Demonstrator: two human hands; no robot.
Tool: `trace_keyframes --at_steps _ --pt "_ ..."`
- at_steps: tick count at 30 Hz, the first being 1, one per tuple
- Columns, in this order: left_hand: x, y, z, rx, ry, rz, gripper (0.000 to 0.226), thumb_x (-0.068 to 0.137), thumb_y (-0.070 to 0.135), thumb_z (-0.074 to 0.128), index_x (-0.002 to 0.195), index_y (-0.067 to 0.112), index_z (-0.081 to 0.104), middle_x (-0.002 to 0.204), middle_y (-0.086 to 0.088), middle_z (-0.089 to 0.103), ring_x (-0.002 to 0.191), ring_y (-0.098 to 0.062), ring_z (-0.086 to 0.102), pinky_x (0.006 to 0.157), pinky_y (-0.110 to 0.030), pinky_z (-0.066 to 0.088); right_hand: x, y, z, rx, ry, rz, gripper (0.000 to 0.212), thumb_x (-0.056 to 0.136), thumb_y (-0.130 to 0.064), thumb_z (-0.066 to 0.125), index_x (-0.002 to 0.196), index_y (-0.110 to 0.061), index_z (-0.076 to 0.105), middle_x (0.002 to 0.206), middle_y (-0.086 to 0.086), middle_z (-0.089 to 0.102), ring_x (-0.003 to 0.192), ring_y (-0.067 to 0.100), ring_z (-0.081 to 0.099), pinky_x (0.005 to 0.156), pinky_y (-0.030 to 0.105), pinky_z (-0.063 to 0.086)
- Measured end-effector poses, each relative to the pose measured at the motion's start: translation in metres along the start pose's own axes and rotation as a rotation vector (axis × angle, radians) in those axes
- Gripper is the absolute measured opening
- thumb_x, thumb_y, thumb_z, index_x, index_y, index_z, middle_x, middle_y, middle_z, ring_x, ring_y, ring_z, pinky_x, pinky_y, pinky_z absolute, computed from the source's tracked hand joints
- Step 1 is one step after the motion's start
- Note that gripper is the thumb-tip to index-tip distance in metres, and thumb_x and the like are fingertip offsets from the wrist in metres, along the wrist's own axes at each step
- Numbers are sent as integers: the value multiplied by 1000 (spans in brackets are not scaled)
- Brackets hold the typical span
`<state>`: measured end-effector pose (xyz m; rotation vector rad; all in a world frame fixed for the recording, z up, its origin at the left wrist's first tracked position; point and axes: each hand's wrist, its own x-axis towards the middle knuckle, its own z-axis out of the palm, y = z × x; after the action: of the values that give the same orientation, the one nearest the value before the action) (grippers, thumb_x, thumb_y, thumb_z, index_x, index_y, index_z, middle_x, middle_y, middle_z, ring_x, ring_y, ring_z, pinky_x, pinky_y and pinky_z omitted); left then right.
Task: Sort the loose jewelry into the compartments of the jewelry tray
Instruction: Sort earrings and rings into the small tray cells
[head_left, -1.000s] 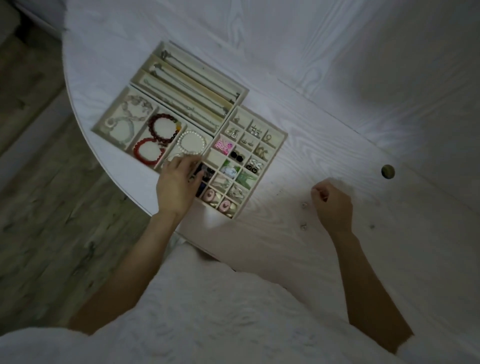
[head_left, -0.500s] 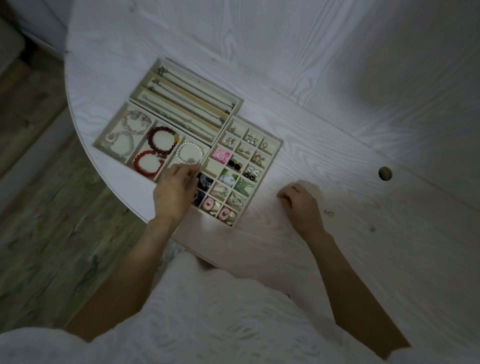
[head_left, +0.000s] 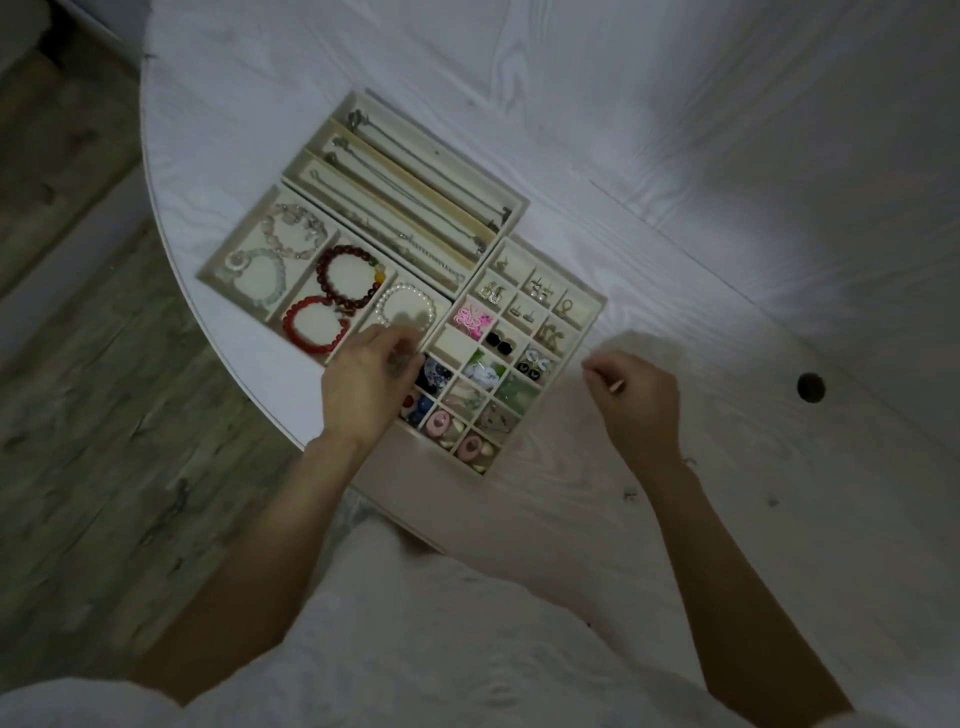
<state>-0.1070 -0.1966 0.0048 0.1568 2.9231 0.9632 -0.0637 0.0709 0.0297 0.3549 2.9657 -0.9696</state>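
The beige jewelry tray (head_left: 592, 306) lies near the table's left edge. It has long necklace slots at the back, bracelet sections on the left and a grid of small compartments on the right holding earrings and charms. My left hand (head_left: 366, 387) rests with bent fingers on the tray where the pearl bracelet (head_left: 408, 312) section meets the grid. My right hand (head_left: 636, 402) hovers just right of the grid, with fingers curled, pinching a small pale jewelry piece (head_left: 618, 386). Two small loose pieces (head_left: 630, 493) lie on the table near my right forearm.
The white wood-grain table (head_left: 675, 208) curves away on the left, with wooden floor (head_left: 78, 415) beyond its edge. A round cable hole (head_left: 810, 387) sits to the right of my right hand. My white clothing fills the bottom of the view.
My right hand has moved left from the loose pieces toward the tray's grid, now pinching a small piece. My left hand has stayed on the tray.
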Motion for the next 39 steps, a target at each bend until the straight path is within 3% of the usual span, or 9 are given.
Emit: trace_keyframes --at_steps 3,9,12,16,24,28,31,35,39 --pt "4 -2 2 -27 -10 -11 23 84 21 70 107 18 70 95 -2 67 83 -22 63 64 -32 53 23 -21 -1 96 9 2 11 84 -6 66 94 -7 70 83 -1 67 70 4 56 66 1 39" --pt "4 -4 5 -69 15 -18 20 84 21 71 104 17 72 95 -2 67 81 -20 63 65 -32 53 25 -54 16 249 -99 -34 7 82 -11 69 88 -14 71 80 -10 62 75 -4 55 70 11 42" --pt "3 -5 5 -76 11 -15 20 85 22 71 104 18 72 93 -1 67 80 -19 63 65 -31 53 21 -73 51 122 -135 -121 6 82 -21 70 85 -17 72 86 -3 58 83 13 50 73 28 39" --pt "4 -6 5 -63 2 -15 21 84 23 71 105 19 72 94 -1 67 80 -19 63 63 -32 53 19 -92 90 -126 -35 -230 9 82 -18 67 74 -14 71 83 4 54 84 22 45 72 32 35" --pt "6 -6 3 -56 -20 -4 21 84 22 71 105 19 73 94 -1 68 82 -21 63 62 -34 52 22 -91 98 -212 75 -275 6 80 -16 69 77 -11 72 82 4 54 80 23 47 72 29 29" --pt "6 -6 2 -57 -19 -2 21 84 22 71 105 19 73 94 0 68 82 -19 63 62 -32 51 22 -87 100 -270 57 -304 4 77 -15 72 76 -11 72 81 5 57 82 24 50 74 32 35" --pt "6 -6 2 -52 -22 -4 21 84 23 71 105 19 72 95 -1 68 82 -21 64 62 -33 52 26 -94 104 -319 50 -309 4 72 -11 75 73 -12 71 80 4 59 82 24 52 73 31 32" --pt "6 -6 2 -37 -24 -5 21 84 24 71 105 19 72 95 0 68 82 -20 63 61 -31 50 28 -95 104 -353 -3 -201 3 78 -14 69 76 -13 71 85 4 62 86 23 55 77 35 42" --pt "6 -6 3 -34 -20 4 21 85 24 70 105 20 72 95 0 68 83 -19 63 62 -30 50 27 -95 97 -398 -34 -208 4 78 -16 70 75 -15 73 86 4 65 89 23 55 80 37 43"
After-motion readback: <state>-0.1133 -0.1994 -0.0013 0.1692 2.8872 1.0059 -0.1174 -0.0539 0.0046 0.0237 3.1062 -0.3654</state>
